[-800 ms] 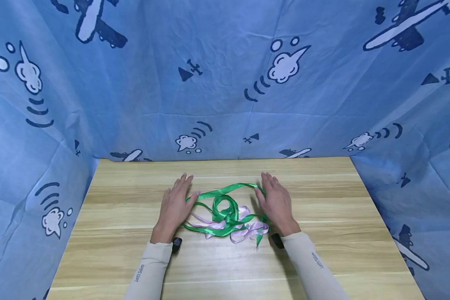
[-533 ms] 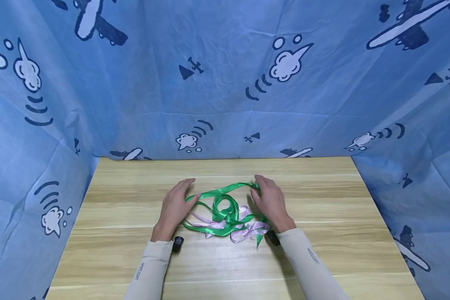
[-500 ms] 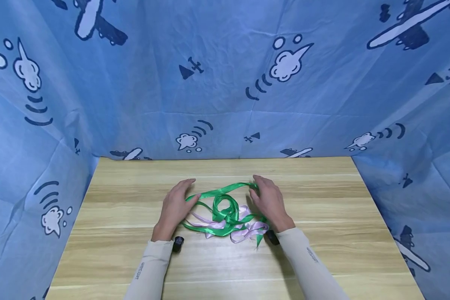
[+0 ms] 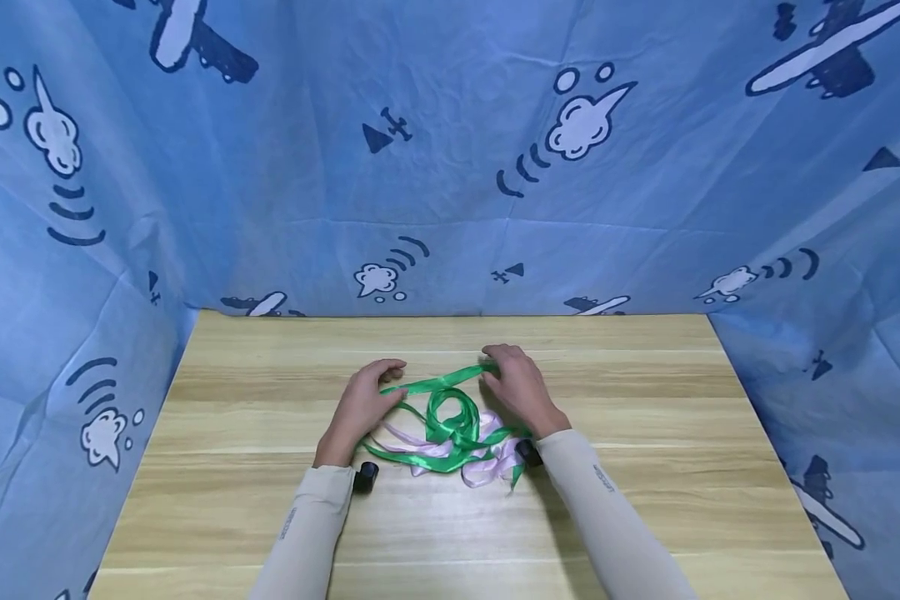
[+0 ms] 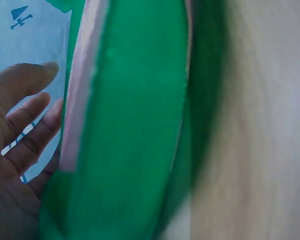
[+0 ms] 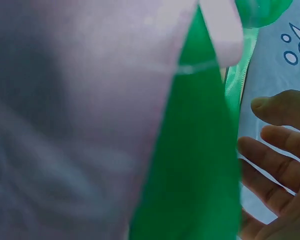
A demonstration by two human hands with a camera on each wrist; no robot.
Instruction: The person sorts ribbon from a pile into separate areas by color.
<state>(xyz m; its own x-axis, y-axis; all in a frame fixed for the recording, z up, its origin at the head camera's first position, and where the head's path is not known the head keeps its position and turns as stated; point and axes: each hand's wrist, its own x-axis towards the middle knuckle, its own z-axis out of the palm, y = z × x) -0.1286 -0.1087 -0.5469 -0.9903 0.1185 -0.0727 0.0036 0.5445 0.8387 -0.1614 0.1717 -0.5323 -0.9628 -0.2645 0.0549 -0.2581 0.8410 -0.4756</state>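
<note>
A loose tangle of green satin ribbon (image 4: 437,461) and pale lilac ribbon (image 4: 480,477) lies mid-table. At its left side is my left hand (image 4: 362,404), fingers bent slightly and thumb apart from them, by the end of the upper green strand. My right hand (image 4: 521,390) curves over that strand's right end, which its fingers partly hide. In the left wrist view, green ribbon (image 5: 135,115) passes close to the lens beside the spread fingers. The right wrist view has lilac ribbon (image 6: 105,100), blurred, left of the hand; thumb and fingers stand apart, gripping nothing visible.
The wood-grain table (image 4: 255,517) is bounded behind and at both sides by a blue curtain (image 4: 435,192) printed with planes and clouds. A small black device sits under each wrist, the left one (image 4: 365,477) beside the ribbons, the right one (image 4: 527,452) over their edge.
Both hands have come inward toward each other, the right one further, and their fingers have bent from nearly straight. The ribbon tangle lies almost as before.
</note>
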